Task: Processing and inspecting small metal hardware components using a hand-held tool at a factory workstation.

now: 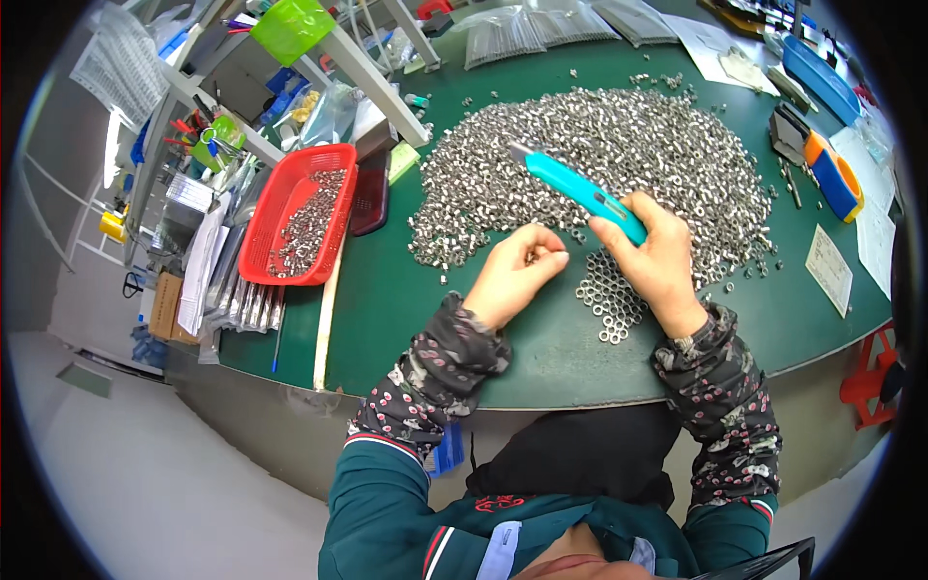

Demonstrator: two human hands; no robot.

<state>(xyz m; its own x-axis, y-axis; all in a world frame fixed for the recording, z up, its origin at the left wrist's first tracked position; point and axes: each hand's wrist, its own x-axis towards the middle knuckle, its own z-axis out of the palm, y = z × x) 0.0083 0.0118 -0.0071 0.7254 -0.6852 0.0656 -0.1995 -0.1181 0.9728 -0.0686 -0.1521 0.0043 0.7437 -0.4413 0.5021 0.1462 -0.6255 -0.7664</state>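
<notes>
My right hand is closed round a teal utility knife, whose tip points up and left over a large heap of small metal rings. Below that hand, a patch of rings lies flat in a single layer on the green table. My left hand is just left of this patch, with thumb and fingers curled together. Small metal bits show between its fingers; they look like the same rings, though the fingers cover most of them.
A red plastic basket with more rings stands at the left, beside a shelf frame. Plastic bags lie along the far edge. On the right are a blue tray, an orange and blue object and a paper card.
</notes>
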